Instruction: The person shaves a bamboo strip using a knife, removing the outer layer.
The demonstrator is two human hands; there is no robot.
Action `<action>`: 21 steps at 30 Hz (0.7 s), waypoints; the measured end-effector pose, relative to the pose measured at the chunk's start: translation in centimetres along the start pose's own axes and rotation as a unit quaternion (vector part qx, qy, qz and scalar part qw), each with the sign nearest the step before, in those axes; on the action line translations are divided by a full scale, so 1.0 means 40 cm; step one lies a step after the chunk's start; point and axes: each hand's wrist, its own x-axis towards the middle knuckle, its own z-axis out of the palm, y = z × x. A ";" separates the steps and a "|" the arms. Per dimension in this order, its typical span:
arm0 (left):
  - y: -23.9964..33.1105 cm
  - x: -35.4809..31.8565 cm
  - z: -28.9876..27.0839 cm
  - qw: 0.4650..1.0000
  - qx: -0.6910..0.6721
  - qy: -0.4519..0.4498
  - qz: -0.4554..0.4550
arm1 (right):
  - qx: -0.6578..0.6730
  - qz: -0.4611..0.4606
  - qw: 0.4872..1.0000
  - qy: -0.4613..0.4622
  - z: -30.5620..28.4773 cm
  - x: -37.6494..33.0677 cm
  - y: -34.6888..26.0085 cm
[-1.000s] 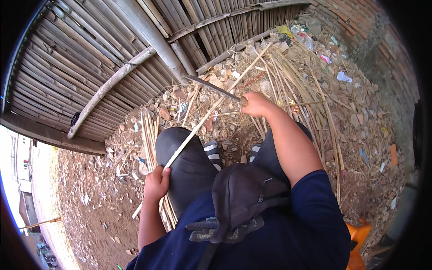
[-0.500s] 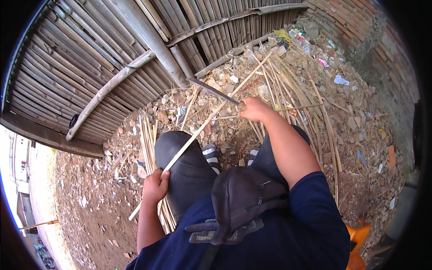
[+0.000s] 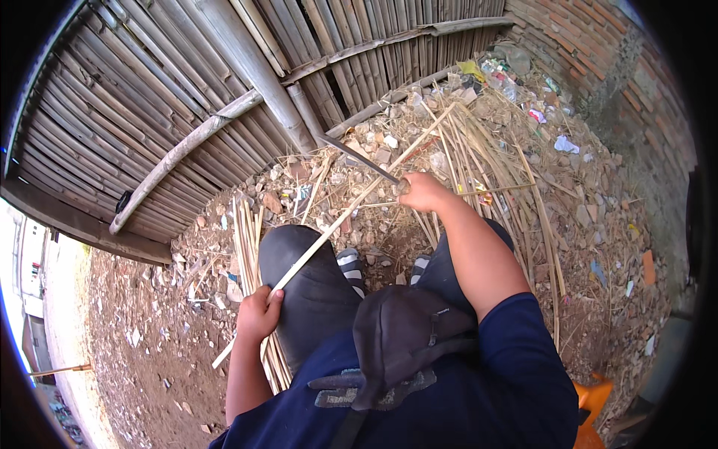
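Left hand point(image 3: 258, 313): pinching the pale strip point(image 3: 321, 241) between thumb and fingers.
Right hand point(image 3: 423, 192): holding the knife point(image 3: 359, 158) in wrapped fingers.
Strip: slanting over the left thigh point(image 3: 307, 299), near left to far right.
Handling: likely feeling light, springy, splintery; flat near-end faces offering best grip.

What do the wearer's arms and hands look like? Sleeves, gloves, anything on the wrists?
Left hand and right hand are both bare: no gloves, nothing visible on either wrist. The right sleeve is short, plain navy; navy fabric also meets the left forearm. No cables on either arm.
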 end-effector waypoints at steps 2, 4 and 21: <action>-0.005 -0.002 -0.002 1.000 0.010 0.002 0.001 | -0.012 -0.010 1.000 -0.024 -0.015 -0.008 -0.020; -0.011 0.002 0.002 1.000 0.023 -0.003 0.006 | -0.021 -0.005 0.993 -0.113 -0.033 -0.031 -0.058; -0.007 -0.002 0.005 1.000 0.020 0.014 0.010 | -0.009 -0.043 0.996 -0.071 -0.052 -0.046 -0.065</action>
